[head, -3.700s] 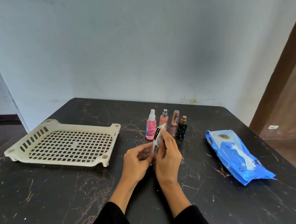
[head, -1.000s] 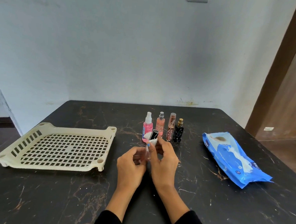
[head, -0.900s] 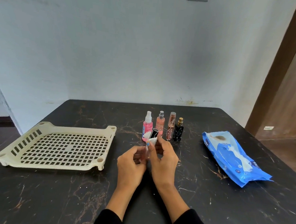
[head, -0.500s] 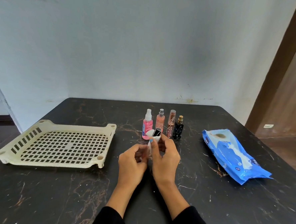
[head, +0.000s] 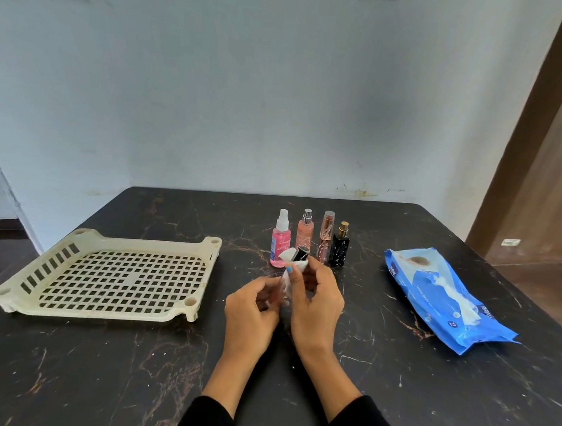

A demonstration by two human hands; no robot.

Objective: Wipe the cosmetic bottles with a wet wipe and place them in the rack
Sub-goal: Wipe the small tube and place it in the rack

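Note:
Both hands meet over the middle of the dark marble table (head: 394, 384). My left hand (head: 252, 313) grips the lower end of a slim clear bottle with a black cap (head: 301, 253). My right hand (head: 317, 300) presses a white wet wipe (head: 287, 275) around that bottle's body, so most of the bottle is hidden. Behind the hands several bottles stand in a row: a pink spray bottle (head: 280, 242), a peach bottle (head: 304, 234), a slim rose-gold one (head: 326, 238) and a black one (head: 340, 249). The cream slatted rack (head: 111, 275) lies to the left.
A blue pack of wet wipes (head: 445, 295) lies at the right with a wipe sticking out of its opening. A pale wall runs behind the table. A brown door frame stands at the far right.
The hands have stayed together on the bottle. The wipe has shifted along the bottle, from its capped top toward its body. The view has moved slightly.

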